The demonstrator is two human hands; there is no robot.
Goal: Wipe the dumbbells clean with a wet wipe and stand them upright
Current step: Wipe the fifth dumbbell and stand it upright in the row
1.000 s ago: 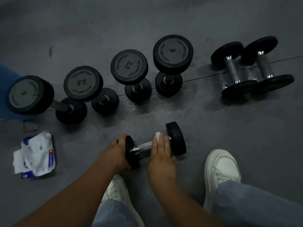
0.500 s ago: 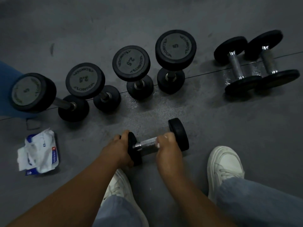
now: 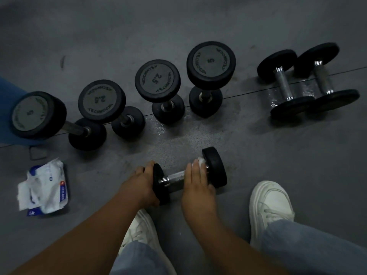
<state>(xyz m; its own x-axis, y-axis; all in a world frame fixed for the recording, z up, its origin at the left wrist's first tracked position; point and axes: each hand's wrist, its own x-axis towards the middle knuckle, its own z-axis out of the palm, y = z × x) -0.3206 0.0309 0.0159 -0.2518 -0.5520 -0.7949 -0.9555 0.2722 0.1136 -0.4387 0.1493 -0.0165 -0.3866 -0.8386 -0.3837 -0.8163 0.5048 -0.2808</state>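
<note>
A crumpled white-and-blue wet-wipe pack (image 3: pixel 45 187) lies within reach at far left. The left hand (image 3: pixel 139 185) curls its fingers around the left head of the small black chrome-handled dumbbell (image 3: pixel 176 176), which lies on the grey floor (image 3: pixel 278 155), probably to stop it rolling. The right hand (image 3: pixel 198 179) lays straight, closed-together fingers over the handle, pressing the white wet wipe (image 3: pixel 201 161) against it. Two similar dumbbells (image 3: pixel 286 86) lie unstood at right.

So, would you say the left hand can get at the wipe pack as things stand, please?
Probably yes: the wipe pack lies on open floor left of the left hand, with nothing between them, but that hand must first release the dumbbell.
</note>
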